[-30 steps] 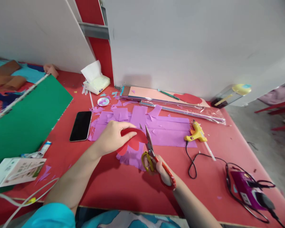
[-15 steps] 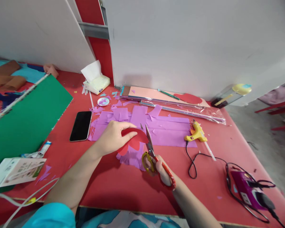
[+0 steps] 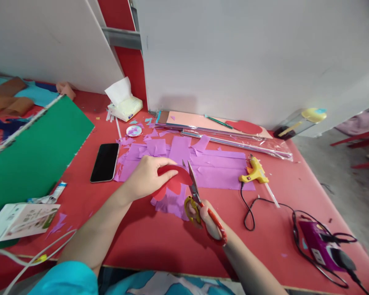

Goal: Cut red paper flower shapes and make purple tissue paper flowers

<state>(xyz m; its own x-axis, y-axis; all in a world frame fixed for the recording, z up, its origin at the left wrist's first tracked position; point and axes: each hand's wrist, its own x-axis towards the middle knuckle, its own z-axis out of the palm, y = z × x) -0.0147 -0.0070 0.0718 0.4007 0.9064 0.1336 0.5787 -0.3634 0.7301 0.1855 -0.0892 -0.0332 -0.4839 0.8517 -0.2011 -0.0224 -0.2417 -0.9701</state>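
Observation:
Pinched between the thumb and fingers of my left hand (image 3: 149,176) is a piece of red paper (image 3: 183,177) with a rounded edge. My right hand (image 3: 207,217) grips a pair of scissors (image 3: 194,186) by its red and yellow handles. The blades are parted, and they meet the right edge of the red paper. Beneath both hands lie purple paper strips (image 3: 221,170), some overlapping. A crumpled purple piece (image 3: 171,206) sits just under the red paper, near the table's front.
A black phone (image 3: 104,163) lies left of the purple paper. To the right are a yellow glue gun (image 3: 254,171) and a purple power block (image 3: 318,243) with black cords. Tissues (image 3: 126,107) and a green board (image 3: 46,151) are on the left. Wrapped paper (image 3: 215,123) lies at the back.

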